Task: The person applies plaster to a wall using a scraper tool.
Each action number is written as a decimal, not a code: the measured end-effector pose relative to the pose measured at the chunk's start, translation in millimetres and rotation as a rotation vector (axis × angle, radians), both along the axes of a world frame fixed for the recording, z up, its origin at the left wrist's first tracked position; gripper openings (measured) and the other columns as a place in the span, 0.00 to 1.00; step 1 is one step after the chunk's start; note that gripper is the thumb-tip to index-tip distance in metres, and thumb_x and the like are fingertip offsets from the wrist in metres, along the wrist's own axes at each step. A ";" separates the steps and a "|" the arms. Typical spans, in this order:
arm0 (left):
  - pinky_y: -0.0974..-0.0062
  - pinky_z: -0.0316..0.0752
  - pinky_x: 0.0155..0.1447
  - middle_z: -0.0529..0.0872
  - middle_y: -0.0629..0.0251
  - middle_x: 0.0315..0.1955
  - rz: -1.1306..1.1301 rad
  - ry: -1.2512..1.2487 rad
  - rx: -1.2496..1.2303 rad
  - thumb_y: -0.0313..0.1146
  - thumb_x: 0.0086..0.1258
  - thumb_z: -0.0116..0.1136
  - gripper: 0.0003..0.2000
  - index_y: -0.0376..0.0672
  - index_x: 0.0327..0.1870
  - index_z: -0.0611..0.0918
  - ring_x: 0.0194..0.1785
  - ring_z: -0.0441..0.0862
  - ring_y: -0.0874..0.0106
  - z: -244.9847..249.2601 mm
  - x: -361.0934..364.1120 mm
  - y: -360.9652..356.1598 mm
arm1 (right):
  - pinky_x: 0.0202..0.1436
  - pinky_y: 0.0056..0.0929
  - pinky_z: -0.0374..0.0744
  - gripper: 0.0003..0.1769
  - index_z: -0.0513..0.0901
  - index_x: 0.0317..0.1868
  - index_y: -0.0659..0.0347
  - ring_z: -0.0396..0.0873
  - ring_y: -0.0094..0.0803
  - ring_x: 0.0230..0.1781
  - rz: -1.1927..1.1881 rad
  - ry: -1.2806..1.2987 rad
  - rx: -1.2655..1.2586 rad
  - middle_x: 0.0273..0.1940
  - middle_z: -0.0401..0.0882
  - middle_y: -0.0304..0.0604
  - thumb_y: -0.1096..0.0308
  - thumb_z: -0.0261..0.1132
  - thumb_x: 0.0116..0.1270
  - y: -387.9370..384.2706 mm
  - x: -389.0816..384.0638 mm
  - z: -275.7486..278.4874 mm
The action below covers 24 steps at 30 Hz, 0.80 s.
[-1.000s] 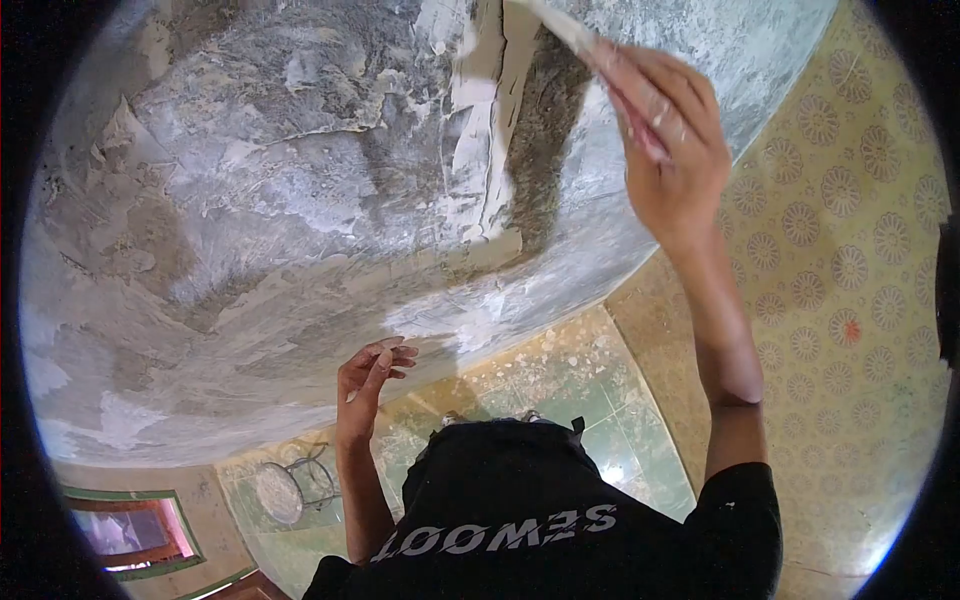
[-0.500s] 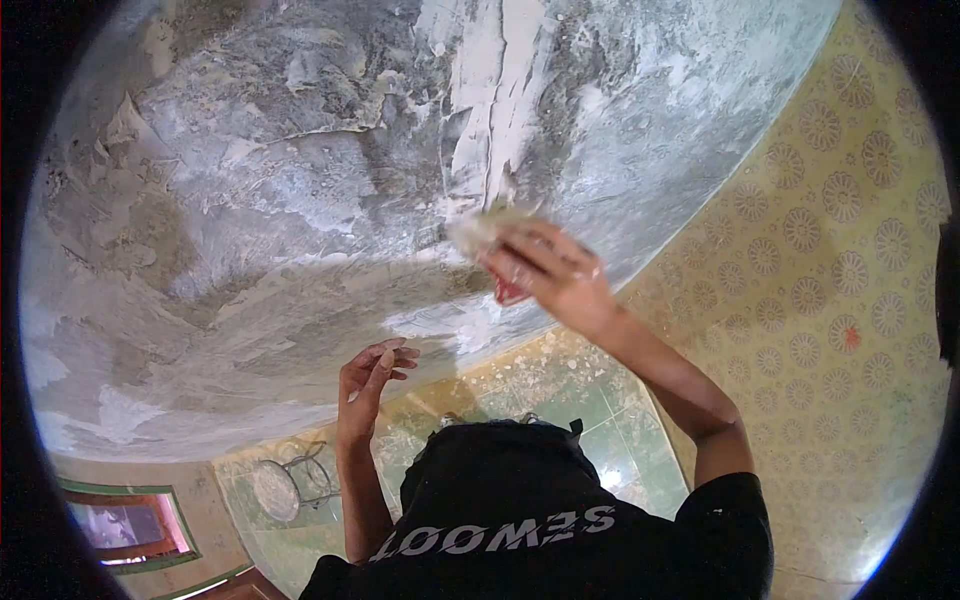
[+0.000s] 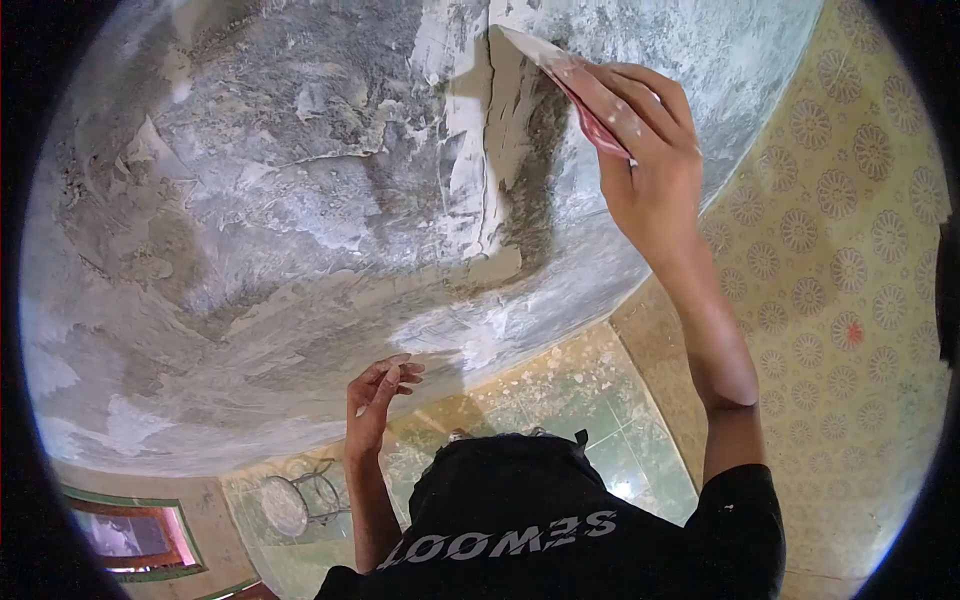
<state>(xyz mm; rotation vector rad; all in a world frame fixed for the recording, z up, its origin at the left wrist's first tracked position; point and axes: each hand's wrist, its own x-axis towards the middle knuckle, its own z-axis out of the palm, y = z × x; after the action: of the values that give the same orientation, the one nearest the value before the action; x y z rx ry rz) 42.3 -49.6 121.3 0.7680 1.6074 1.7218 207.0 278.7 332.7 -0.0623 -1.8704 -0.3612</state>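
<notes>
My right hand (image 3: 655, 130) grips a putty scraper (image 3: 535, 48) with a pale, smeared blade and a red part showing below the fingers. The blade's tip meets the plastered wall (image 3: 290, 150) at the top, beside a vertical strip of wet filler (image 3: 508, 110). White specks of filler cling to the fingers. Lower down, my left hand (image 3: 375, 400) hovers in front of the wall with nothing visible in it. Its fingers are loosely bent and apart, and the thumb points up near the index finger.
A yellowish wall with a round flower pattern (image 3: 840, 270) meets the grey wall on the right. Below, pale crumbs lie on the green tiled floor (image 3: 590, 405). A round stool (image 3: 286, 505) stands at lower left, near a green-framed opening (image 3: 130, 532).
My right hand has moved up and to the right with the scraper, which now touches the wall higher up. My left hand keeps nearly the same place and pose.
</notes>
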 end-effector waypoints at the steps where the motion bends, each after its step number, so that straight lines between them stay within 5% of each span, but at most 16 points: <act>1: 0.70 0.79 0.51 0.90 0.55 0.46 0.001 0.004 0.004 0.40 0.78 0.57 0.18 0.34 0.58 0.83 0.48 0.87 0.68 0.2 0.3 -1.2 | 0.49 0.28 0.88 0.36 0.85 0.62 0.38 0.82 0.35 0.54 -0.044 -0.021 0.011 0.58 0.85 0.37 0.68 0.78 0.48 2.3 -1.1 3.1; 8: 0.68 0.80 0.51 0.90 0.53 0.46 0.047 -0.009 -0.006 0.43 0.78 0.58 0.20 0.32 0.57 0.83 0.47 0.87 0.66 -3.8 -0.1 -6.1 | 0.52 0.31 0.90 0.31 0.83 0.62 0.36 0.80 0.33 0.55 -0.046 -0.182 -0.015 0.56 0.85 0.36 0.60 0.75 0.55 -24.6 -18.6 -97.8; 13: 0.69 0.79 0.51 0.90 0.54 0.46 -0.007 -0.008 -0.007 0.39 0.79 0.57 0.18 0.33 0.57 0.83 0.48 0.87 0.68 -0.6 3.8 1.2 | 0.57 0.35 0.89 0.36 0.80 0.66 0.38 0.78 0.31 0.60 0.094 -0.566 -0.147 0.61 0.80 0.34 0.69 0.73 0.55 -48.3 2.6 -158.4; 17: 0.69 0.79 0.52 0.90 0.55 0.47 -0.039 0.013 0.009 0.39 0.78 0.58 0.18 0.33 0.58 0.83 0.48 0.86 0.68 8.7 2.8 9.9 | 0.50 0.27 0.91 0.37 0.81 0.66 0.39 0.78 0.30 0.59 0.026 -0.398 -0.134 0.60 0.81 0.33 0.73 0.73 0.52 -38.3 3.4 -125.9; 19: 0.69 0.79 0.52 0.90 0.56 0.47 -0.040 -0.001 0.006 0.39 0.78 0.59 0.18 0.33 0.58 0.83 0.48 0.86 0.68 8.8 4.9 10.7 | 0.47 0.25 0.91 0.36 0.83 0.63 0.40 0.79 0.29 0.58 0.142 -0.178 -0.212 0.59 0.83 0.31 0.72 0.76 0.50 -41.1 2.0 -66.0; 24: 0.67 0.80 0.51 0.90 0.52 0.45 -0.039 0.066 -0.026 0.44 0.78 0.58 0.22 0.31 0.57 0.82 0.47 0.87 0.65 13.6 8.2 9.9 | 0.48 0.26 0.91 0.35 0.84 0.62 0.36 0.81 0.31 0.56 0.010 -0.005 0.047 0.57 0.85 0.30 0.66 0.78 0.50 -20.5 3.6 34.3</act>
<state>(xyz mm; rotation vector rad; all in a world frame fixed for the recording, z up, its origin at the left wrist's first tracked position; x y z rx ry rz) 50.5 -39.6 134.9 0.8457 1.6451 1.6607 210.6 258.2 367.0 -0.0206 -1.8656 -0.3982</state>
